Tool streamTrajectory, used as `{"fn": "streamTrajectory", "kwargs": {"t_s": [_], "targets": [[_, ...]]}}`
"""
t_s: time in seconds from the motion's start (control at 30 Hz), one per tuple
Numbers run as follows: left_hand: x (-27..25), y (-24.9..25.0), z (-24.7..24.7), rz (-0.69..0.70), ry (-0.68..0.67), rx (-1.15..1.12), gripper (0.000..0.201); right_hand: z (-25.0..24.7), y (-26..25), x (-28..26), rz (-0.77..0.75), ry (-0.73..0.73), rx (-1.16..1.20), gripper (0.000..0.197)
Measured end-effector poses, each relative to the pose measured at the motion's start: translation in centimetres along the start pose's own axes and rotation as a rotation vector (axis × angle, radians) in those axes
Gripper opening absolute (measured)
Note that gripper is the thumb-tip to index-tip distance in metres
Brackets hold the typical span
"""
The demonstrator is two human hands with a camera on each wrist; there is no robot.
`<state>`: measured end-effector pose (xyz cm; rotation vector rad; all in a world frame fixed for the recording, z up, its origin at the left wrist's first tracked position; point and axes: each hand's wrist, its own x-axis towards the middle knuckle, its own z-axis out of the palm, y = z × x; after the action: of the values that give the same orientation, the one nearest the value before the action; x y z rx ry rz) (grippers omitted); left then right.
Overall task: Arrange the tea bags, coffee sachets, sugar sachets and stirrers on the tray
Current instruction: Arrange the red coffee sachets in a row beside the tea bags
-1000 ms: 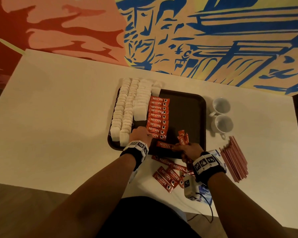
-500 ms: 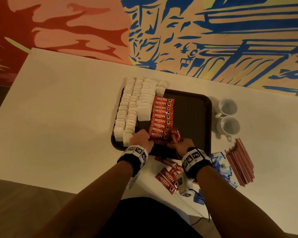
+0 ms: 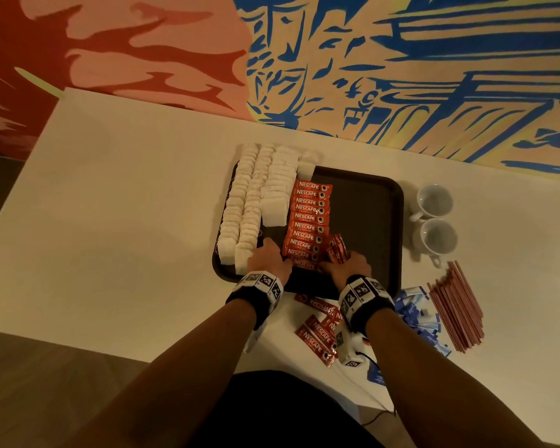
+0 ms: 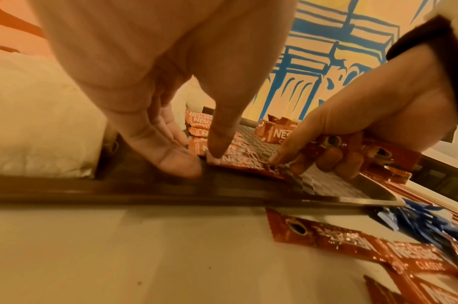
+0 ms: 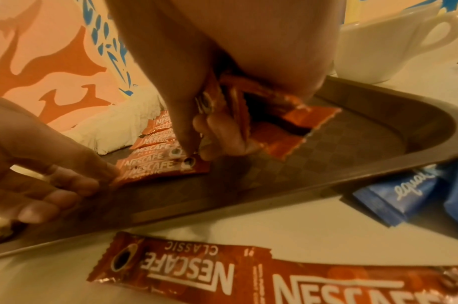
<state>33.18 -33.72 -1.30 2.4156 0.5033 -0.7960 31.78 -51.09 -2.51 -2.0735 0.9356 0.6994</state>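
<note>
**Sachet joins the near end of the row**

We see the left hand (image 3: 270, 259), grip apart, pressing the nearest coffee sachet (image 4: 238, 162), lying left-right on the tray (image 3: 382, 240); the right hand (image 3: 353, 265) grips spare sachets (image 3: 337, 248) pointing far.

Two hands setting a coffee sachet at the near end of a row on a tray

The left hand (image 4: 155, 107) is reaching down with straight fingers, its fingertips (image 4: 217, 148) pressing the left end of a flat red Nescafé coffee sachet (image 4: 244, 164) lying on the dark brown textured plastic tray (image 4: 170, 193), while the right hand (image 4: 365, 115) is pinching that sachet's right end and gripping a bundle of more red sachets (image 4: 378, 152). White paper tea bags (image 4: 40, 127) are sitting at the left; loose red sachets (image 4: 365, 244) and blue sachets (image 4: 425, 222) are lying on the white table (image 4: 118, 257).
</note>
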Motion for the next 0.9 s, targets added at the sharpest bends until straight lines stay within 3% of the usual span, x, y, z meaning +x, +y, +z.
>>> {"fn": "streamTrajectory", "kwargs": {"t_s": [0.47, 0.9], "targets": [[0.4, 0.3, -0.2, 0.021, -0.008, 0.034, 0.023, 0.3, -0.6, -0.1, -0.018, -0.008, -0.032, 0.049], [0.8, 0.2, -0.4, 0.058, -0.005, 0.037, 0.025, -1.5, -0.7, -0.2, -0.044, -0.027, 0.014, 0.043]]}}
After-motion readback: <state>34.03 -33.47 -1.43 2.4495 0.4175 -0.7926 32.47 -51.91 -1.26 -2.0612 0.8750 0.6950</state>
